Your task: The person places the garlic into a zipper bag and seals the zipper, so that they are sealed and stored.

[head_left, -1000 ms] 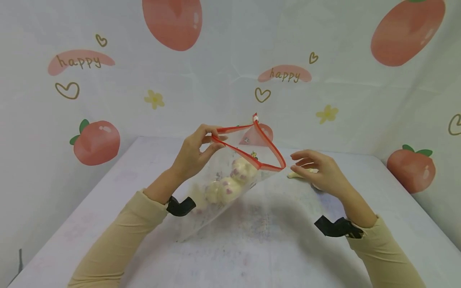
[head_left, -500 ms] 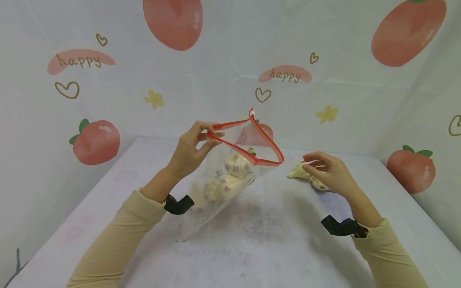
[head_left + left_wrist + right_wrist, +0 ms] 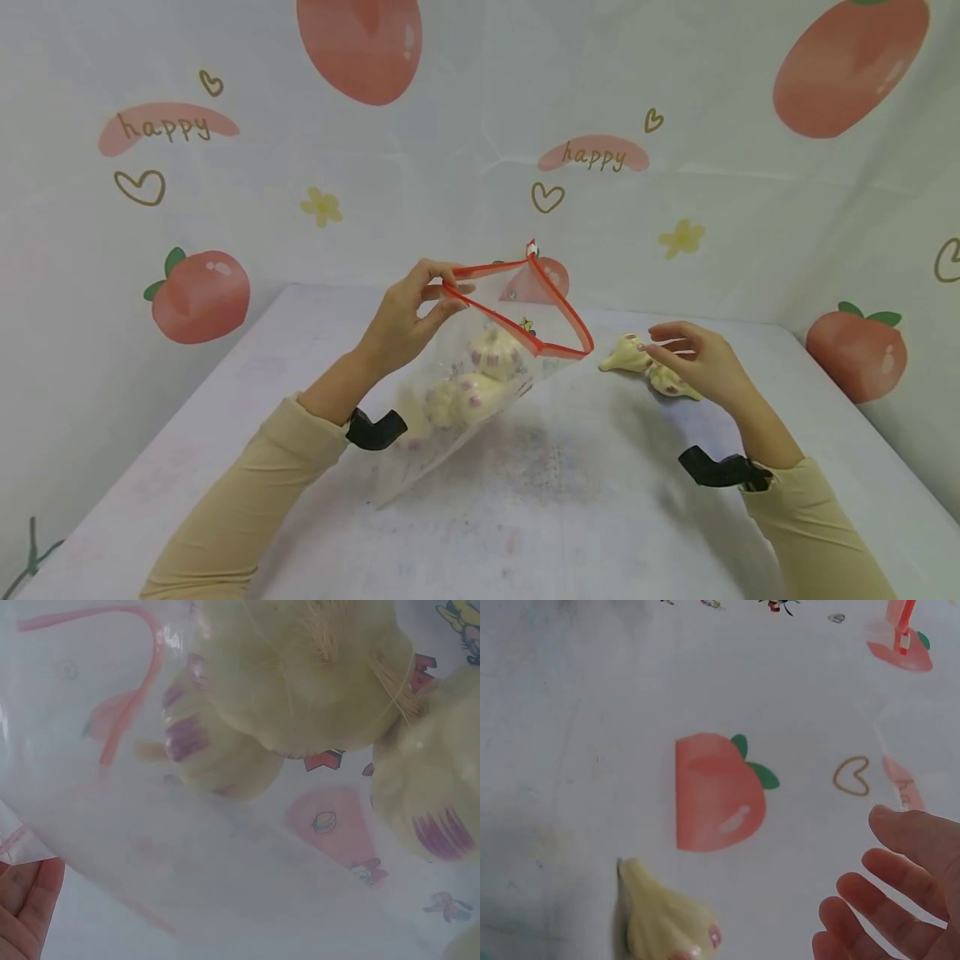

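Observation:
My left hand (image 3: pixel 400 321) pinches the red-edged rim of a clear zip bag (image 3: pixel 573 321) between thumb and fingers. The bag hangs tilted with its mouth spread toward the right. Several garlic bulbs (image 3: pixel 495 354) lie inside it, seen large through the plastic in the left wrist view, where purple streaks mark a bulb (image 3: pixel 442 825). My right hand (image 3: pixel 701 358) hovers with fingers loosely bent and nothing between them. Just left of and below it, two garlic bulbs rest on the table: one (image 3: pixel 624 354) pointing left, the other (image 3: pixel 667 383) partly beside it.
A white table (image 3: pixel 480 550) with faint stains lies under both hands. Behind it hangs a white backdrop (image 3: pixel 465 167) printed with peaches, hearts and flowers. A red slider (image 3: pixel 532 248) sits at the bag's far corner.
My right hand has moved right, away from the bag's mouth, uncovering the two bulbs on the table. The left hand rose slightly with the bag and came back down.

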Available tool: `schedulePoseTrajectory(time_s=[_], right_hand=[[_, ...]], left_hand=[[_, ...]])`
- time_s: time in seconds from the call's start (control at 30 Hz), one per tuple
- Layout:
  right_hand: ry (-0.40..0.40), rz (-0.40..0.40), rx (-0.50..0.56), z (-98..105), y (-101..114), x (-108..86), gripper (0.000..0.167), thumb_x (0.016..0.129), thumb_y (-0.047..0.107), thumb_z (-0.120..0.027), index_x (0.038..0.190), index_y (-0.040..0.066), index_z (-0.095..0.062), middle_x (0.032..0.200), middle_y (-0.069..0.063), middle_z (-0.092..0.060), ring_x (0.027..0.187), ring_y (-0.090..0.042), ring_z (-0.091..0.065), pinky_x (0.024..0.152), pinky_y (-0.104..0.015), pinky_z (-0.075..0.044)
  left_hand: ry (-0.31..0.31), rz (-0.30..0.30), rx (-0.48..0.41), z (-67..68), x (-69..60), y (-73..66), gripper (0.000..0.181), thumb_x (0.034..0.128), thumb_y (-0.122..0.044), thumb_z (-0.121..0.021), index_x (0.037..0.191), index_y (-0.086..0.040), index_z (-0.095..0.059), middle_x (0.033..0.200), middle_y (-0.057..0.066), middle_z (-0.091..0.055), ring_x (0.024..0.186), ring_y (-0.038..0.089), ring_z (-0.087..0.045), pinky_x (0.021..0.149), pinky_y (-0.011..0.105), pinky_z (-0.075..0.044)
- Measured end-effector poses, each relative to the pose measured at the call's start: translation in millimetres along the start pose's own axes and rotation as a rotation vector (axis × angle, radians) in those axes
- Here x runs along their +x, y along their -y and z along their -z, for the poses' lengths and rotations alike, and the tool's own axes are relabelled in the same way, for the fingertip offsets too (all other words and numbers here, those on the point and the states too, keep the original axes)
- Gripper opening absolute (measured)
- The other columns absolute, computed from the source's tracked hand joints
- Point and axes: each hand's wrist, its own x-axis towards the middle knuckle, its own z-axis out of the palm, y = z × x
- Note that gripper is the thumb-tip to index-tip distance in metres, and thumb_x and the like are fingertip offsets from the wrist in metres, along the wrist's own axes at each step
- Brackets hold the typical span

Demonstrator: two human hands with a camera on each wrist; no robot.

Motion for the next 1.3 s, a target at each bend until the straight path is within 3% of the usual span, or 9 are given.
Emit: schedulePoseTrajectory(time_s=[0.13, 0.23, 0.33, 0.5, 0.6, 0.67, 0.73, 0.97, 1.3], right_hand=[[0.017, -0.030, -0.019, 2, -6, -0.3, 0.035, 0.091, 0.021, -0.061, 0.117, -0.001, -0.058, 0.114, -0.025, -0.062, 0.086, 0.014, -0.054, 0.070, -0.007, -0.045], [0.034, -0.051, -0.029, 3, -9, -0.8, 0.037, 0.092, 0.023, -0.059, 0.119, -0.002, -0.056, 0.116, -0.026, -0.061, 0.094, -0.016, -0.065, 0.070, -0.008, -0.045], [0.049, -0.072, -0.029, 4, -11, -1.8, 0.040, 0.093, 0.025, -0.057, 0.121, -0.004, -0.054, 0.119, -0.028, -0.058, 0.104, -0.042, -0.060, 0.069, -0.007, -0.043], [0.055, -0.094, -0.039, 5, -15, -3.0, 0.042, 0.094, 0.025, -0.056, 0.123, -0.005, -0.052, 0.122, -0.028, -0.056, 0.107, -0.044, -0.057, 0.073, -0.009, -0.045], [0.059, -0.106, -0.042, 5, -19, -3.9, 0.044, 0.094, 0.026, -0.056, 0.125, -0.004, -0.050, 0.124, -0.029, -0.054, 0.110, -0.045, -0.055, 0.083, -0.030, -0.054], [0.059, -0.115, -0.041, 5, -21, -4.7, 0.045, 0.094, 0.026, -0.056, 0.126, -0.004, -0.049, 0.126, -0.030, -0.052, 0.111, -0.046, -0.054, 0.088, -0.047, -0.051], [0.056, -0.120, -0.038, 5, -24, -5.3, 0.046, 0.094, 0.026, -0.056, 0.127, -0.005, -0.048, 0.126, -0.031, -0.051, 0.112, -0.048, -0.052, 0.090, -0.057, -0.046], [0.061, -0.149, -0.056, 4, -35, -7.0, 0.050, 0.092, 0.026, -0.059, 0.128, -0.006, -0.046, 0.127, -0.034, -0.050, 0.113, -0.051, -0.050, 0.092, -0.059, -0.044], [0.147, -0.214, -0.081, 2, -50, -6.6, 0.063, 0.089, 0.027, -0.063, 0.134, -0.008, -0.037, 0.132, -0.038, -0.042, 0.117, -0.056, -0.043, 0.094, -0.062, -0.040]], left_hand=[[0.018, 0.012, 0.007, -2.1, -0.9, -0.1, 0.036, 0.0860, -0.026, -0.056, 0.101, 0.005, -0.045, 0.114, 0.023, -0.056, 0.097, 0.033, -0.067, 0.082, 0.035, -0.056], [0.030, 0.016, 0.001, -3.7, -1.1, -0.7, 0.035, 0.0864, -0.025, -0.057, 0.099, 0.005, -0.045, 0.117, 0.024, -0.056, 0.098, 0.034, -0.067, 0.085, 0.034, -0.055], [0.045, 0.027, -0.001, -5.3, -1.4, -1.2, 0.033, 0.0867, -0.024, -0.057, 0.099, 0.005, -0.045, 0.118, 0.024, -0.055, 0.099, 0.034, -0.066, 0.087, 0.034, -0.055], [0.062, 0.047, 0.004, -6.9, -2.4, -0.9, 0.031, 0.0875, -0.021, -0.057, 0.100, 0.004, -0.045, 0.118, 0.023, -0.056, 0.100, 0.033, -0.066, 0.088, 0.035, -0.054], [0.066, 0.047, 0.013, -7.4, -2.8, -0.5, 0.032, 0.0882, -0.023, -0.056, 0.100, 0.004, -0.045, 0.117, 0.023, -0.056, 0.101, 0.031, -0.066, 0.089, 0.034, -0.054], [0.068, 0.045, 0.015, -7.6, -3.2, -0.1, 0.033, 0.0887, -0.025, -0.055, 0.100, 0.004, -0.045, 0.117, 0.023, -0.056, 0.101, 0.030, -0.066, 0.090, 0.033, -0.053], [0.069, 0.046, 0.016, -7.9, -3.9, 0.0, 0.034, 0.0890, -0.028, -0.054, 0.100, 0.003, -0.045, 0.117, 0.023, -0.056, 0.101, 0.030, -0.066, 0.090, 0.033, -0.053], [0.074, 0.044, 0.022, -9.6, -4.9, -0.5, 0.039, 0.0887, -0.034, -0.051, 0.100, 0.003, -0.045, 0.115, 0.022, -0.058, 0.101, 0.029, -0.066, 0.091, 0.034, -0.053], [0.071, 0.060, 0.017, -9.4, -6.2, 1.3, 0.037, 0.0877, -0.032, -0.054, 0.100, 0.002, -0.045, 0.116, 0.021, -0.058, 0.101, 0.029, -0.066, 0.091, 0.034, -0.053]])
